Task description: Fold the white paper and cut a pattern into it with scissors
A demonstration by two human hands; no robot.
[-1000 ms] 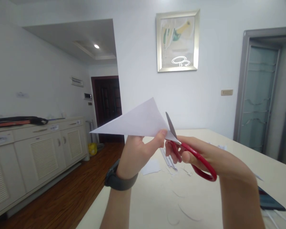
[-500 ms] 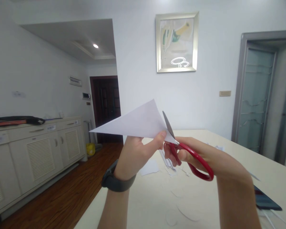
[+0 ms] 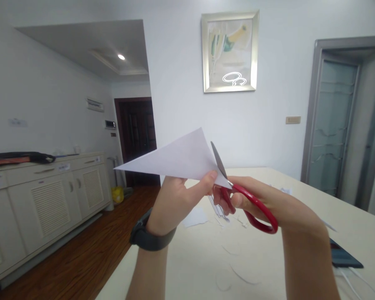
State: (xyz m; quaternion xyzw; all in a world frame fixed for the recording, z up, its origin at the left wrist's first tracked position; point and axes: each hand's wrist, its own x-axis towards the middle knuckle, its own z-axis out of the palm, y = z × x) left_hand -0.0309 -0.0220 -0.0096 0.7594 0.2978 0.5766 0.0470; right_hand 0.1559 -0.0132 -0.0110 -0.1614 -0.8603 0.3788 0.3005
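My left hand (image 3: 175,200) pinches a folded white paper triangle (image 3: 178,158) by its lower right corner, thumb on top, holding it up above the table. My right hand (image 3: 262,202) grips red-handled scissors (image 3: 246,200), fingers through the loops. One grey blade sticks up just behind the paper's right edge, at the corner near my left thumb. A dark watch sits on my left wrist.
A cream table (image 3: 300,250) lies below, scattered with paper strips and scraps (image 3: 218,208). A dark tablet or phone (image 3: 343,258) rests at the right edge. White cabinets (image 3: 50,200) line the left wall over wood floor; a framed picture (image 3: 229,52) hangs ahead.
Both hands with the paper and scissors have stayed almost still; the view has shifted slightly, and the scissors have edged a little left along the paper's corner.
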